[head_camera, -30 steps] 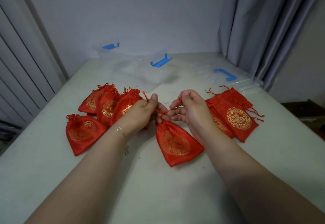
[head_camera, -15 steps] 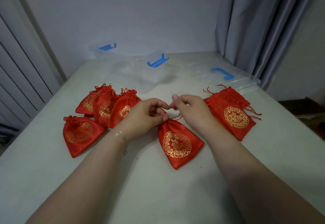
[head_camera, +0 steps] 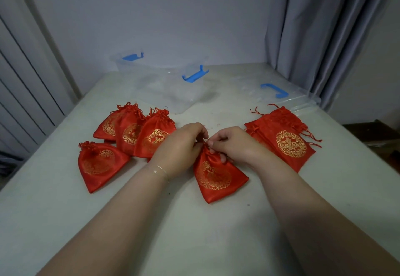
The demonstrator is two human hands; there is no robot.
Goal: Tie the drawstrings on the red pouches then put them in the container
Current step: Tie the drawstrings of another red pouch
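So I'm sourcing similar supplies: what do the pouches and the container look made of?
The pouch being tied looks like glossy satin-type fabric, judging by its sheen and gold print. The container appears to be clear rigid plastic, with blue clips.

Bare table between flanking pouch piles

Pale table with red pouches, clear container and its lid.

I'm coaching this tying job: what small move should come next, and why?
Probably pull the knot tight. Both the left hand and the right hand pinch the strings at the gathered neck of the middle pouch, which lies on the table, and the clear container behind it holds no pouches.
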